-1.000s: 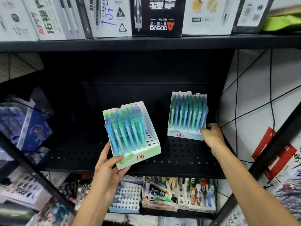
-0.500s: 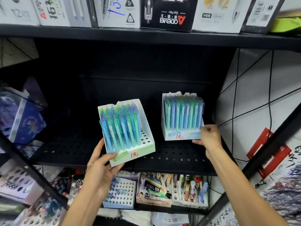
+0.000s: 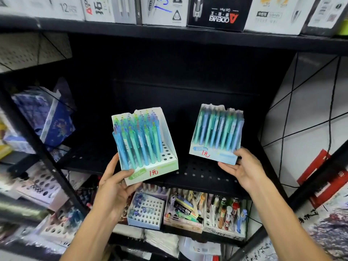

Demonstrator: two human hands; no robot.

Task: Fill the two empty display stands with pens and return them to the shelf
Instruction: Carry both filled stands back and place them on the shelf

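Note:
Two white display stands full of blue and green pens are at the black perforated shelf. My left hand grips the left stand by its front left corner; it is tilted and juts over the shelf's front edge. My right hand holds the right stand from below at its front right corner, with the thumb on its side. That stand leans back, and I cannot tell if it touches the shelf. Both stands bear a red price mark.
A shelf board above carries pen boxes. Below, more pen stands hold assorted pens. A black slanted frame bar crosses at the left, with packaged goods behind it. A white wall with black cables is to the right.
Both stands have come toward me, out to the shelf's front edge. The right stand has been pulled forward from the back and now leans back in my right hand.

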